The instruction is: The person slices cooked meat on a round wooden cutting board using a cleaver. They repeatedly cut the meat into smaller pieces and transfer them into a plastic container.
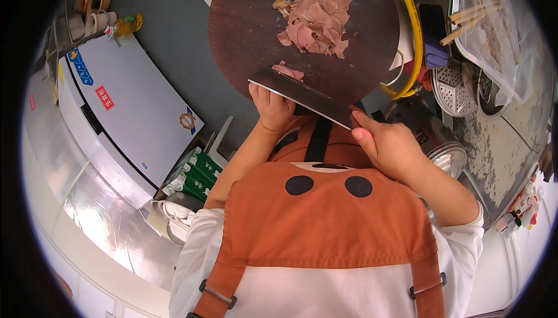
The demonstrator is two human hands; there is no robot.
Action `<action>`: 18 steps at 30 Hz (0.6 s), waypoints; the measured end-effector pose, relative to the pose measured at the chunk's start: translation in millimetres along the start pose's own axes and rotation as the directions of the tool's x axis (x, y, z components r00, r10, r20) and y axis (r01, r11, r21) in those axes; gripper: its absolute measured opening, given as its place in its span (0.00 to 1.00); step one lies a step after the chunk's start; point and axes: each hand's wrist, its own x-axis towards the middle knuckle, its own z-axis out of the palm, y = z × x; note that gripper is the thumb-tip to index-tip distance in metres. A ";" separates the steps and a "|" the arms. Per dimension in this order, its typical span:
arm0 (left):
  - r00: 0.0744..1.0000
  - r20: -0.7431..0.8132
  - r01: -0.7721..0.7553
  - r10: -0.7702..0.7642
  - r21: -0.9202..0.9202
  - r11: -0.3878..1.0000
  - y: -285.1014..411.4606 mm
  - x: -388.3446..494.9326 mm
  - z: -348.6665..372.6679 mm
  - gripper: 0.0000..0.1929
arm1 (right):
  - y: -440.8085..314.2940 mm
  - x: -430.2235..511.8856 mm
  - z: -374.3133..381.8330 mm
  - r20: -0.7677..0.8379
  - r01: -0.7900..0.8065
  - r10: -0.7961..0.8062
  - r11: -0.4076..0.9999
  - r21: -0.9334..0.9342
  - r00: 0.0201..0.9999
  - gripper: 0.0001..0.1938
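Observation:
My right hand (388, 141) grips a cleaver (305, 95) at its handle end, the dark broad blade slanting across the near edge of a round dark chopping board (244, 26). Close under the blade's far end is my left hand (272, 104), fingers curled; the blade hides part of what they touch, so I cannot tell whether they hold anything. A small piece of sliced meat (288, 71) lies just beyond the blade. Farther back on the board rests a loose heap of thin pink meat slices (318, 17).
A white chest freezer (130, 91) stands at left with an oil bottle (127, 25) at its far end. Green tissue packs (196, 174) are beside it. A yellow hose (414, 26) curves along the board's right, near a phone (431, 23) and a perforated metal plate (451, 91).

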 end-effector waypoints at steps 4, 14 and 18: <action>0.994 -0.093 -0.050 0.050 0.010 0.999 6.2 8.4 -6.1 0.12 | -4.1 7.5 -7.6 0.040 -0.005 0.005 1.000 0.007 0.999 0.20; 0.989 -0.123 -0.081 0.084 0.029 0.996 -0.4 1.6 -4.4 0.16 | -18.0 41.8 -3.6 0.074 0.012 -0.014 1.000 0.023 0.997 0.22; 0.987 -0.146 -0.068 0.069 0.013 0.998 2.1 4.3 -2.5 0.14 | 0.1 18.1 -14.9 0.100 -0.046 0.042 0.998 0.040 0.994 0.23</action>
